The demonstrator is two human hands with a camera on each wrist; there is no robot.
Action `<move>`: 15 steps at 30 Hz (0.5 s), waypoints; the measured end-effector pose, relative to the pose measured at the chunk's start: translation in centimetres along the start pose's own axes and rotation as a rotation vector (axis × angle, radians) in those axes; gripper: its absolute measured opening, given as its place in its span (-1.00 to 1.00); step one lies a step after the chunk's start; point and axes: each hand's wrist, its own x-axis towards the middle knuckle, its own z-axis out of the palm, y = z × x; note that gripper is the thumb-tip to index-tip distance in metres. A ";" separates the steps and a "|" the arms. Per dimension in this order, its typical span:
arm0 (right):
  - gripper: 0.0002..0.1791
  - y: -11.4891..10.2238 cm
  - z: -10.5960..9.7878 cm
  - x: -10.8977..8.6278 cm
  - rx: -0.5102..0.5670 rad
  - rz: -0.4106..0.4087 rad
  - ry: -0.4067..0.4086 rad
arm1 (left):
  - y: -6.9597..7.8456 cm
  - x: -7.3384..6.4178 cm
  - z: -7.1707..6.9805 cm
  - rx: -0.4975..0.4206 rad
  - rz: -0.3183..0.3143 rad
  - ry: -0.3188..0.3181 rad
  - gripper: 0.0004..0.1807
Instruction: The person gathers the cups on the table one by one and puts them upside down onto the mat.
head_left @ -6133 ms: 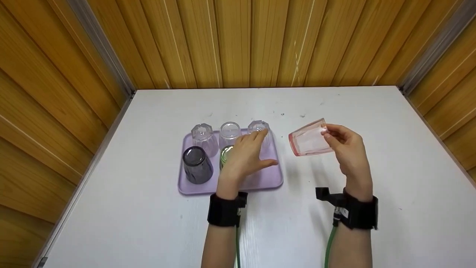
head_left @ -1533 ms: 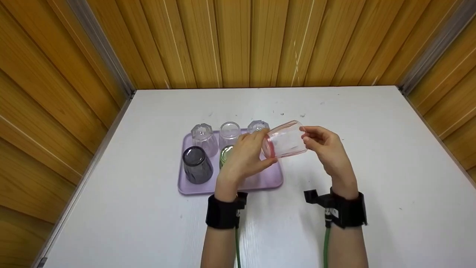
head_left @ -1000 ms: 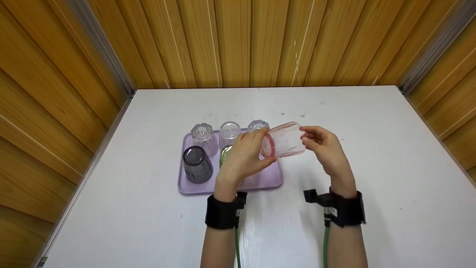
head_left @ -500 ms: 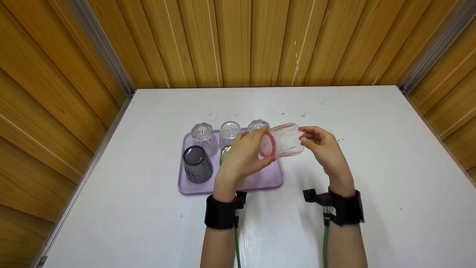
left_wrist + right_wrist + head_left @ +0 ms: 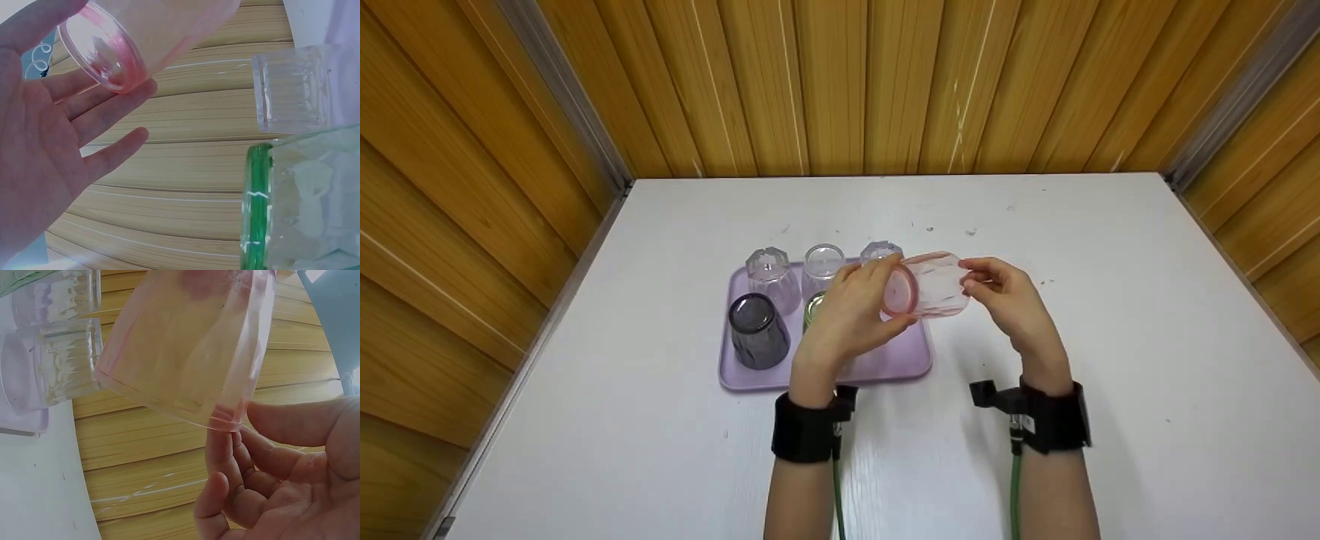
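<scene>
Both hands hold a pink-tinted drinking glass (image 5: 941, 285) lying on its side in the air, over the right part of a purple tray (image 5: 901, 365). My left hand (image 5: 846, 319) spans its thick pink base between thumb and fingers, plainest in the left wrist view. At the other end, my right hand (image 5: 1011, 300) pinches the rim, the thumb outside and fingertips inside the mouth. Beneath the left hand stands a green glass (image 5: 259, 208), mostly hidden in the head view.
Upside down on the tray are a dark grey glass (image 5: 760, 337) at front left and a back row of clear glasses, among them a left one (image 5: 772, 281), a middle one (image 5: 824, 266) and a right one (image 5: 880, 253). Wood-panelled walls (image 5: 840, 90) enclose the white table (image 5: 660, 435).
The right hand has brought the pink glass left, and the left hand has taken hold of its base. Since then the glass has turned, its base facing the head camera more.
</scene>
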 end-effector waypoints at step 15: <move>-0.63 0.1 0.2 0.2 -0.021 0.046 -0.027 | 0.0 0.0 -0.2 0.011 0.014 0.014 -0.22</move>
